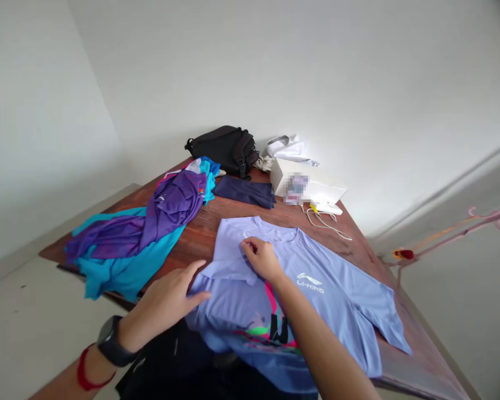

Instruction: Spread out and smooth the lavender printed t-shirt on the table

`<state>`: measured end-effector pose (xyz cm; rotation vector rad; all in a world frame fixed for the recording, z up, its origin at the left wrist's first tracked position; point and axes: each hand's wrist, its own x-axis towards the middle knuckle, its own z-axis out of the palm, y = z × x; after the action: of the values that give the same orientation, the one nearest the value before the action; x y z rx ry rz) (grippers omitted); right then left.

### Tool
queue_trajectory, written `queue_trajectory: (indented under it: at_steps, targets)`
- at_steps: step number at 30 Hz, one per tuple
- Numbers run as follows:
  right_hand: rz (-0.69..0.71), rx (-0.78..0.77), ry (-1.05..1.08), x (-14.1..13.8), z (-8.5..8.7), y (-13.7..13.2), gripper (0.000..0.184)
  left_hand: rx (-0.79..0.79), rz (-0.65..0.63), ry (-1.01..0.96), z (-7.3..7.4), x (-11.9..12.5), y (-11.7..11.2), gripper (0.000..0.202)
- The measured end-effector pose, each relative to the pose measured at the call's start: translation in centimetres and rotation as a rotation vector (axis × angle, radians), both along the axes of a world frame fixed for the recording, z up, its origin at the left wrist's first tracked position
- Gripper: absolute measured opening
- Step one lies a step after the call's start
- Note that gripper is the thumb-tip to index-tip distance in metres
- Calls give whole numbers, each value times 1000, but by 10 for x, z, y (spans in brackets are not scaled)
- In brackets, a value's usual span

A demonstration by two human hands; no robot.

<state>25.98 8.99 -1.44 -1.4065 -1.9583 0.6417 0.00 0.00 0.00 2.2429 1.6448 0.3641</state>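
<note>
I'm working at a brown wooden table (204, 225) set in the corner of a white-walled room (358, 100), with a pale floor (37, 316) below it on my left. A thin pink rail (454, 236) runs along the wall past the table's right side.

The light blue shirt (329, 300) lies spread out in front of me, with its white logo facing up. One part of it is folded back into a flap (229, 258) near the collar. One sleeve reaches toward the table's right edge, just short of it, and the hem comes toward me at the near edge.

My right hand (262, 258) sits on the flap, fingers close together; I can't tell if they are pinching the cloth or only pressing it. My left hand (166, 294) is open, fingers spread, touching the shirt's left side and clamped on nothing. A black watch (110, 339) and a red band (87, 372) circle that wrist.

Left of the shirt, just beside it, lies a heap of purple and teal clothes (137, 244). Farther off are a folded dark navy cloth (244, 191), a black backpack (223, 150), a white box (283, 175) with a blurred patch, and a white cable (323, 222). The open wood between them and the shirt is a narrow strip.
</note>
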Motion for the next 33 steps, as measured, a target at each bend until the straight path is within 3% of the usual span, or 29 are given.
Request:
queue_trajectory:
  at_steps: [4,8,12,19,27,33]
  targets:
    - [8,-2,-5,1,-4,1,28,-10,146,53,3,11,-6,48]
    - [20,16,5,2,-5,1,28,-37,145,-36,10,13,-4,26]
    - [11,50,12,4,-5,3,29,-43,160,-56,8,6,-7,15]
    - [47,86,-25,4,-10,7,20,0,265,44,-5,0,-12,30]
    - [76,97,-88,6,-14,7,23,-121,292,-212,-11,-8,-35,40]
    - [77,119,-34,5,-15,8,19,-43,319,-146,-18,-12,-51,47]
